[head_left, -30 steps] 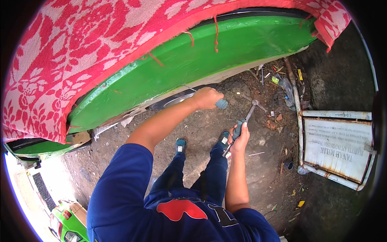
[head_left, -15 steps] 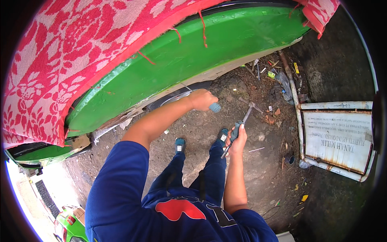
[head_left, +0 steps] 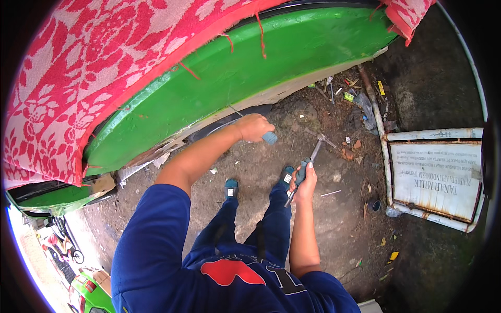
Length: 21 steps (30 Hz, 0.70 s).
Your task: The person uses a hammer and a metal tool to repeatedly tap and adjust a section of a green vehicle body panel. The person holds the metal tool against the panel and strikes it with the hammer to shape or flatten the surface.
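My left hand (head_left: 253,127) is closed round the blue-grey handle of a screwdriver (head_left: 269,138). Its thin shaft comes out on the other side of the fist, and the tip is at the lower edge of a green vehicle panel (head_left: 229,70); whether it touches is unclear. Lower and to the right, my right hand (head_left: 305,183) grips a hammer (head_left: 316,151) by its grey-blue handle, the narrow metal head pointing up and away from me. A dark thin rod (head_left: 288,200) sticks out below that fist; I cannot tell if it belongs to the hammer.
A red-and-pink floral cloth (head_left: 94,73) drapes over the vehicle. On the right, a rusty white-framed sign (head_left: 436,175) leans by a pipe (head_left: 373,99). Litter and a plastic bag (head_left: 368,112) lie on the dirt ground. Another green vehicle (head_left: 91,292) stands lower left.
My left hand has shifted slightly left with the screwdriver. My right hand and the hammer have moved slightly left and down in view. Both grips look the same.
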### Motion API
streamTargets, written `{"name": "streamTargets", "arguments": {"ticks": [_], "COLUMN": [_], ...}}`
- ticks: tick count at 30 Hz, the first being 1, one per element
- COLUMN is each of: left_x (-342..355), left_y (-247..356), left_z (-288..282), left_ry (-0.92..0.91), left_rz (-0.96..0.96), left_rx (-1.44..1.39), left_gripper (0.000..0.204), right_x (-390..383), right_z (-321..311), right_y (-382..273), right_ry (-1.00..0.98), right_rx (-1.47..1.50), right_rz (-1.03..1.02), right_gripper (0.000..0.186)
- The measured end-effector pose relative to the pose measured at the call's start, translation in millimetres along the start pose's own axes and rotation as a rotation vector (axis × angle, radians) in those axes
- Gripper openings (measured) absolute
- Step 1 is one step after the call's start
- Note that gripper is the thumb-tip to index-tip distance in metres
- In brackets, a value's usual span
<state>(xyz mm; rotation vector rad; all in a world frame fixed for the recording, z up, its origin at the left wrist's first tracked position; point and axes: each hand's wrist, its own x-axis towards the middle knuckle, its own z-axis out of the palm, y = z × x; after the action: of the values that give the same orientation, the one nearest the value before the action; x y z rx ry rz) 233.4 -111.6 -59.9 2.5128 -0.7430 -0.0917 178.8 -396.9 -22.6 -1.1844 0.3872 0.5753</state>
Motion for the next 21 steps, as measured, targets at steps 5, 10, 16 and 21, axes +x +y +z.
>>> {"name": "streamTargets", "arguments": {"ticks": [5, 10, 16, 21], "left_x": [-1.6, -1.3, -0.5, 0.1], "left_y": [0.5, 4.3, 2.3, 2.2], "left_z": [-2.2, 1.1, -3.8, -4.6], "left_ry": [-0.039, -0.091, -0.075, -0.094], "left_rz": [0.003, -0.006, -0.004, -0.002], "left_rx": [-0.024, 0.018, 0.004, -0.010], "left_gripper": [0.017, 0.017, 0.014, 0.017], "right_x": [-1.2, -3.4, -5.6, -4.9], "right_z": [1.4, 2.2, 0.4, -0.2], "right_y": [3.6, 5.0, 5.3, 5.8], "right_ry": [0.007, -0.002, -0.001, -0.007], "right_rx": [0.005, 0.031, 0.040, 0.028], "right_rz": [0.000, 0.023, 0.021, 0.003], "right_gripper": [0.047, 0.045, 0.044, 0.044]}}
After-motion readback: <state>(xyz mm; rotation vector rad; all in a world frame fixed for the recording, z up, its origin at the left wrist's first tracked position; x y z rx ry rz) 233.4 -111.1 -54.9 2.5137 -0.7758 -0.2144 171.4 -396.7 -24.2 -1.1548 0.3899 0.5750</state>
